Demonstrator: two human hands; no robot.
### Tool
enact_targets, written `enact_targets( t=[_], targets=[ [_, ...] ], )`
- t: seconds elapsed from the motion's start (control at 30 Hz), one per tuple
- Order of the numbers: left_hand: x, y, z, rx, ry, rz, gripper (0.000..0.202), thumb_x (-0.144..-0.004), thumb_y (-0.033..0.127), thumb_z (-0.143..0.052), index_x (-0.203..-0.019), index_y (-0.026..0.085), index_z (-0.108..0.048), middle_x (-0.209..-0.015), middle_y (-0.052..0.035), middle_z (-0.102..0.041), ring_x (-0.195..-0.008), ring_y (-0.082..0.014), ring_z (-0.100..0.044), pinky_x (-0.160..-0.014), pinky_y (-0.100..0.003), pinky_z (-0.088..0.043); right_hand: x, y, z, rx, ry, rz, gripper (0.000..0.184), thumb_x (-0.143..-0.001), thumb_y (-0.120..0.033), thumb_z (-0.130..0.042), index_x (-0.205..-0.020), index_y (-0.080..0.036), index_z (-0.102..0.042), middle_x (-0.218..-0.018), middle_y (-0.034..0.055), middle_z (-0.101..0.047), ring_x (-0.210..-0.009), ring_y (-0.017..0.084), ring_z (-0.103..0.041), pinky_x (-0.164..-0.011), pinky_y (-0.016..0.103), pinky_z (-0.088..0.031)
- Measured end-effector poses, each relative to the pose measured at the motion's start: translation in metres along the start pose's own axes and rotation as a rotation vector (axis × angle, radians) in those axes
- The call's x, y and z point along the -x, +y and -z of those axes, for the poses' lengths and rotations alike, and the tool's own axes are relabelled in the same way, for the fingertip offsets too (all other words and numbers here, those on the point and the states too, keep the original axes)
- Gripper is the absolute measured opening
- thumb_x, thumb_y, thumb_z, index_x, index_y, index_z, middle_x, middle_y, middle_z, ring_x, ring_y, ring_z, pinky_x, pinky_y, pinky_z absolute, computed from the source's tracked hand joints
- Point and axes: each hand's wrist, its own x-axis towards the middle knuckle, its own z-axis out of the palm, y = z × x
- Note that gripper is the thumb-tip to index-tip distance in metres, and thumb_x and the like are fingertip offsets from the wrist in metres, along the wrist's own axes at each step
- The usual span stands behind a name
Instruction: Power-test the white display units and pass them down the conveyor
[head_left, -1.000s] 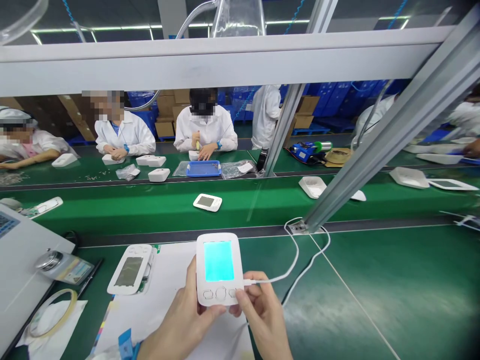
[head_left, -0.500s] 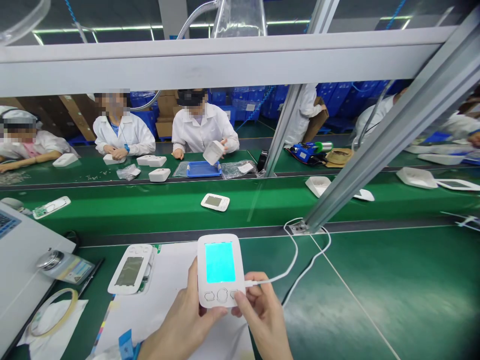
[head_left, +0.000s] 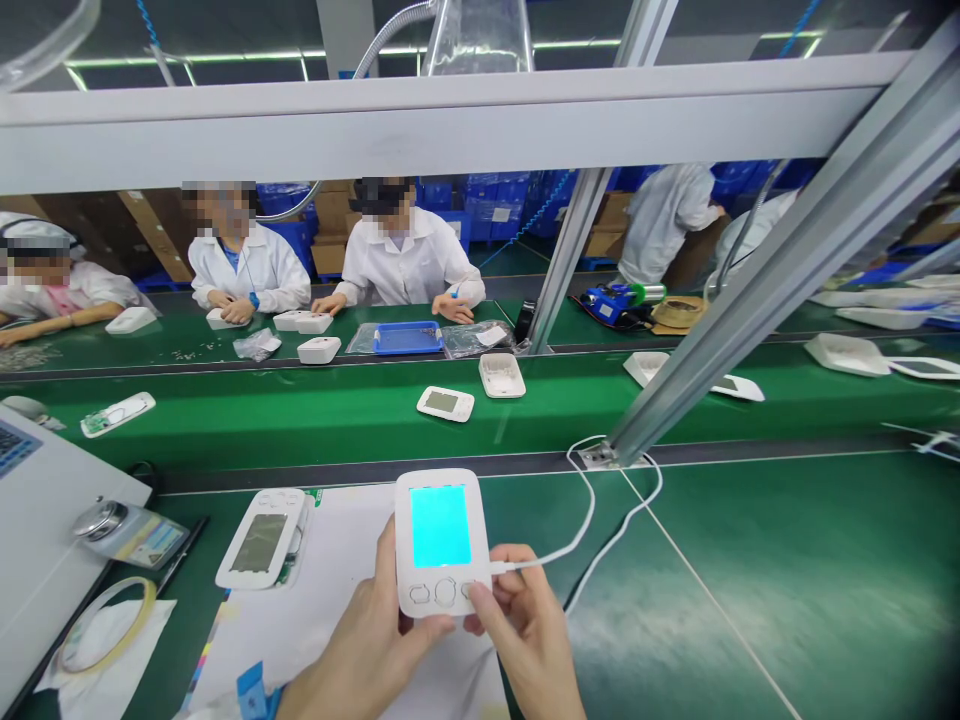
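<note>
A white handheld monitor, shaped like a blood pressure monitor, stands tilted toward me with its cyan screen lit and three buttons below. My left hand grips it by the left side and lower edge. On the lower right corner, my right thumb presses at the right button, while the other fingers of my right hand curl by the side where a white cable plugs in. Beneath both hands lies a white sheet. Left of them, a second monitor with a dark screen rests over an exposed circuit board.
A green conveyor belt crosses ahead, carrying a monitor front, a white shell and other parts. A metal post slants up at the right. Tape roll and white machine sit at left. Co-workers sit opposite.
Parts on the belt have shifted slightly right. A co-worker opposite has put a white shell onto the belt. Another person in the background moved right. My hands and the monitor stay put.
</note>
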Motion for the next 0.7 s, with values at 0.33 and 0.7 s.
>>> enact_targets(
  t=[0.33,0.7],
  targets=[
    [-0.0004,-0.0035,-0.0007,-0.012,0.007,-0.025,0.082,-0.091,0.029,-0.062,-0.150,0.021,-0.006,-0.115,-0.0085,-0.078,-0.092,-0.0259,-0.072,-0.076,-0.035,-0.054,0.0001,0.0005,0.0006,-0.002,-0.007,-0.009,0.042,-0.082,-0.056,-0.078,-0.099,-0.025,-0.055,-0.068,-0.0015,-0.070,-0.060,0.016,-0.065,-0.053,0.023,-0.057],
    [0.0000,-0.0021,-0.0015,-0.022,0.018,-0.014,0.079,-0.090,0.026,-0.060,-0.149,0.022,-0.008,-0.114,-0.0077,-0.077,-0.091,-0.0253,-0.072,-0.075,-0.034,-0.053,-0.0004,0.0026,0.0013,0.012,-0.005,-0.001,0.041,-0.083,-0.054,-0.077,-0.100,-0.024,-0.054,-0.069,-0.0001,-0.071,-0.060,0.016,-0.064,-0.053,0.025,-0.056]
  ],
)
